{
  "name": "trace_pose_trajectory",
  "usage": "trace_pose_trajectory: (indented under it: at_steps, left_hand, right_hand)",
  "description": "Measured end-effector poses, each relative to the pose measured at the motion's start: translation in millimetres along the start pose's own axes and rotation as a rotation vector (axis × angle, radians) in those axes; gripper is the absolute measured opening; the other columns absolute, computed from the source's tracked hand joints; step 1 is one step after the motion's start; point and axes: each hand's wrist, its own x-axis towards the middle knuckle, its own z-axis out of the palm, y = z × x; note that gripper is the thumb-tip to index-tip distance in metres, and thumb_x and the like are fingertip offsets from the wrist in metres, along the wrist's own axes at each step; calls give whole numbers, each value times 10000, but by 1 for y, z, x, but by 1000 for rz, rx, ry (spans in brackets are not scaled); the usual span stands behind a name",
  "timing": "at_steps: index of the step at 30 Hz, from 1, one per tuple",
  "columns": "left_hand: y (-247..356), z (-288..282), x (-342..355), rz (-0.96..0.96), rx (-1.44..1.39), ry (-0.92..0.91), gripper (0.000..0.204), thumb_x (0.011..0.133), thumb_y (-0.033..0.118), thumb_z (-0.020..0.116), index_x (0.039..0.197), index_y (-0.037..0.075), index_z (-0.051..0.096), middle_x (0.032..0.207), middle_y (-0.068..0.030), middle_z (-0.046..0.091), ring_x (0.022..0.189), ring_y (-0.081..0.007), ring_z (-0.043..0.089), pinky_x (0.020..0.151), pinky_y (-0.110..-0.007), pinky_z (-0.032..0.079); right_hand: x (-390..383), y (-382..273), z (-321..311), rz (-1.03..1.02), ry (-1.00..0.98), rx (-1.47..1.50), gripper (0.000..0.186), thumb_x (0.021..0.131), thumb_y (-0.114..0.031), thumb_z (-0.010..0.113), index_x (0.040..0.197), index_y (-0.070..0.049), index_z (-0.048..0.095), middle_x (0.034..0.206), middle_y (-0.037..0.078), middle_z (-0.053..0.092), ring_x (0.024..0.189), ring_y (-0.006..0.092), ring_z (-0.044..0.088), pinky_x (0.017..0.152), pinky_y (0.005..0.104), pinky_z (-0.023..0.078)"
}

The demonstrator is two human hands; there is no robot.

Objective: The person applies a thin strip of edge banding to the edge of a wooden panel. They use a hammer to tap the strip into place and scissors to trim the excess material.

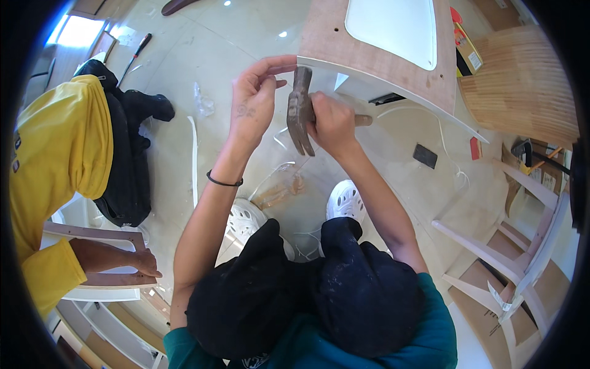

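My right hand (333, 120) is wrapped round the handle of a claw hammer (299, 111), close under its worn metal head. The handle's wooden end (364, 120) sticks out past my fist. My left hand (253, 101) is raised beside the hammer head, its index finger stretched to the near left corner of a wooden furniture piece (319, 37) and its other fingers loosely bent. That piece has a white inset panel (393, 27), a white side edge and small holes. What lies behind its corner is hidden.
At left, a co-worker in yellow rests a hand (146, 263) on a curved wooden frame (110, 280). A screwdriver (136, 58) lies on the floor. At right are a dark flat rectangle (424, 156), a thin white cord (441, 132), a round-edged wooden board (522, 80) and a wooden chair frame (485, 252).
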Motion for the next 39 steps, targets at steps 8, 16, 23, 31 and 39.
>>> trace_pose_trajectory:
  at_steps: [8,16,23,31,39]
  left_hand:
    - [-2,1,7,-30,-61,3,431,877,-91,318,1101,-13,678,1105,-107,694,1103,-185,630,961,-339,486]
    - [-4,2,5,-27,-86,15,437,869,-92,314,1093,-13,680,1100,-107,692,1082,-177,625,964,-337,485]
    - [-4,1,5,-17,-86,13,441,864,-88,312,1095,-16,681,1106,-105,691,1071,-180,625,965,-335,485]
    - [-2,0,4,-56,-109,3,444,850,-90,317,1096,-16,680,1107,-117,688,1086,-187,621,971,-338,481]
    - [1,-2,9,2,-48,-17,298,906,2,484,1140,23,667,1101,-83,687,1075,-157,614,902,-322,498]
  right_hand:
    - [9,-2,-4,-35,-17,-29,414,630,-137,804,928,-66,526,711,61,567,607,248,616,492,363,475]
    - [15,-9,-7,47,-36,1,425,624,-127,818,934,-68,533,726,64,587,591,256,621,488,372,475]
    - [13,-11,-8,111,-27,-5,409,631,-144,818,906,-85,521,738,52,594,597,254,625,484,367,472]
    - [16,-6,-6,56,-32,-83,426,598,-162,820,886,-100,513,722,34,573,600,215,622,486,357,467]
    - [11,-4,-15,33,-16,-72,435,578,-139,820,892,-81,525,701,56,565,599,234,616,489,359,466]
